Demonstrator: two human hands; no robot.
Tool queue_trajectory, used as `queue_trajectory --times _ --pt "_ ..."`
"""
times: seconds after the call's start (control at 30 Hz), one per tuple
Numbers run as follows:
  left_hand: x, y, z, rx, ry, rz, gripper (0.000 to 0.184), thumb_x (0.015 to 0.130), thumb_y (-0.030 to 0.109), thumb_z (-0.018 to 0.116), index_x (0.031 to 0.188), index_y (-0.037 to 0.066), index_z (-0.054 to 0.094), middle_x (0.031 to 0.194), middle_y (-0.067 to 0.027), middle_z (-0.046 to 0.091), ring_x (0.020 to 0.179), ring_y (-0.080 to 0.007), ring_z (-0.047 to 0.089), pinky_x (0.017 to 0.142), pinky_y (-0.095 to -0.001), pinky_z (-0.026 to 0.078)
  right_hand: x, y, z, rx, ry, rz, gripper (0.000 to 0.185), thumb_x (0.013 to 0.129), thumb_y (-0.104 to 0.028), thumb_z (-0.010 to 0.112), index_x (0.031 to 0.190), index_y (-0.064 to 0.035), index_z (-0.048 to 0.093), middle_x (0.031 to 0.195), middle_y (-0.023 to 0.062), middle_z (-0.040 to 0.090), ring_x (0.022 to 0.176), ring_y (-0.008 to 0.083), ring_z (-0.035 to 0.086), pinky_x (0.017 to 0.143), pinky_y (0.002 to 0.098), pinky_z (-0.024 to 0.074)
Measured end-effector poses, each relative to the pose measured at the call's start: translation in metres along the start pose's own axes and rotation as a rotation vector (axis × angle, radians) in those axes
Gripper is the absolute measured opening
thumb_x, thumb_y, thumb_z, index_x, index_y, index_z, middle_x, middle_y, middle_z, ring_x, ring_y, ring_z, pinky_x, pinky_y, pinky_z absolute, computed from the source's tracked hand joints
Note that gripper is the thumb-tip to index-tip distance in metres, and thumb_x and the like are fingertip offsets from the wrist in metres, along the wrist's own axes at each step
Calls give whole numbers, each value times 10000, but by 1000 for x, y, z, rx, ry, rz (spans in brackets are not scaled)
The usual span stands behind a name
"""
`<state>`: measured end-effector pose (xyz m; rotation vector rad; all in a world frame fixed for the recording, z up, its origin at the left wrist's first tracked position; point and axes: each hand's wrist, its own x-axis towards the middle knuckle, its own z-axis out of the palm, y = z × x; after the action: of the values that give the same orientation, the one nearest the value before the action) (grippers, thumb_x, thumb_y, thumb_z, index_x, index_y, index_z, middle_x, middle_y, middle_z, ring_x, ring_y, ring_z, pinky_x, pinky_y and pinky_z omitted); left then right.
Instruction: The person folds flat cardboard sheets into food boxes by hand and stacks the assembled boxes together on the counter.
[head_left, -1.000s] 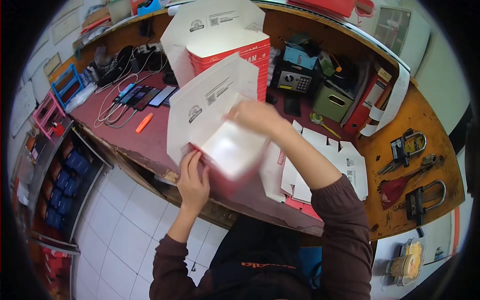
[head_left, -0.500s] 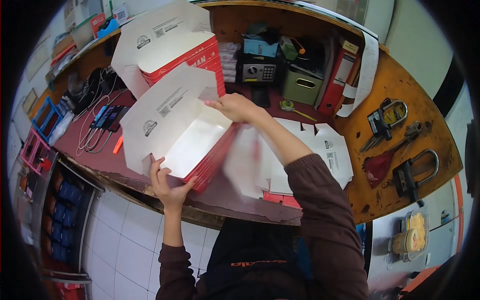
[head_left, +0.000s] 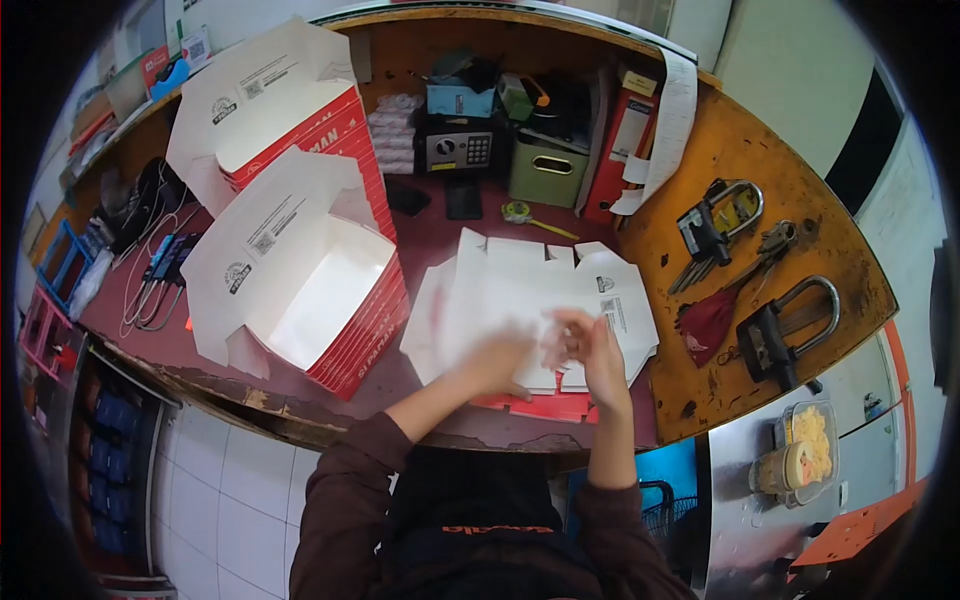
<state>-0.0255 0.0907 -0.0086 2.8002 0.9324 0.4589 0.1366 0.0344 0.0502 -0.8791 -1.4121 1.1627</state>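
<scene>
Flat white-and-red cardboard box blanks point(head_left: 500, 275) lie in a loose pile on the desk in front of me. My left hand point(head_left: 492, 366) is over the pile's left half, smeared by motion, so its fingers do not show clearly. Over the right half, my right hand point(head_left: 592, 350) is raised with bent fingers apart and nothing visible in it. Left of the pile stands a front stack of nested, folded red-and-white food boxes point(head_left: 365, 345), lids up. Behind it rises another stack of such boxes point(head_left: 370, 170). Neither hand touches the stacks.
A tape measure point(head_left: 518, 212), a green box point(head_left: 548, 172) and a small safe point(head_left: 460, 150) stand along the back. Padlocks point(head_left: 770, 345) and keys lie on the wooden right side. Phones with cables point(head_left: 165, 262) are at left.
Both hands have let go of the front box stack and moved right to the flat blanks. The stack now stands by itself. The view has shifted to the right.
</scene>
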Motion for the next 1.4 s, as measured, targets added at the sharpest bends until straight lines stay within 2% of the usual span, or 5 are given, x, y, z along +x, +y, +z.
queue_trajectory --times 0.2,0.37,1.0,1.23,1.4 --pt "20 -15 -32 -171 -400 -257 288 824 284 531 894 21 623 990 -117 611 894 -249 593 794 -372 451 -67 11 -22 87 -111 60 539 944 -423 256 1073 17 540 750 76 581 631 127 582 541 232 465" --pt "3 -17 -44 -1065 629 -304 226 918 121 419 1050 -24 532 977 -76 584 847 -113 556 751 -234 438 -49 42 24 59 -300 347 435 947 -333 341 1076 34 536 793 73 607 671 123 590 591 232 478" --pt "-1 58 -27 -899 553 131 412 820 -62 496 1207 -33 357 1118 -128 491 939 -190 571 743 -321 524 -45 3 57 414 908 -549 257 799 14 585 1043 -30 521 1067 87 545 935 121 517 821 285 401" --pt "-14 56 -81 -2495 221 64 636 883 532 308 1229 6 396 1303 -157 394 1205 -276 380 1009 -473 267 -53 -9 27 924 438 -221 306 813 -38 543 1116 -38 497 1070 72 566 934 156 552 754 275 454" --pt "-12 56 -83 -2186 250 22 589 838 528 456 1138 24 507 1218 -129 487 1136 -245 459 969 -435 335 -56 -14 48 412 713 -478 389 752 67 562 1127 7 476 1079 117 551 1004 186 535 908 341 406"
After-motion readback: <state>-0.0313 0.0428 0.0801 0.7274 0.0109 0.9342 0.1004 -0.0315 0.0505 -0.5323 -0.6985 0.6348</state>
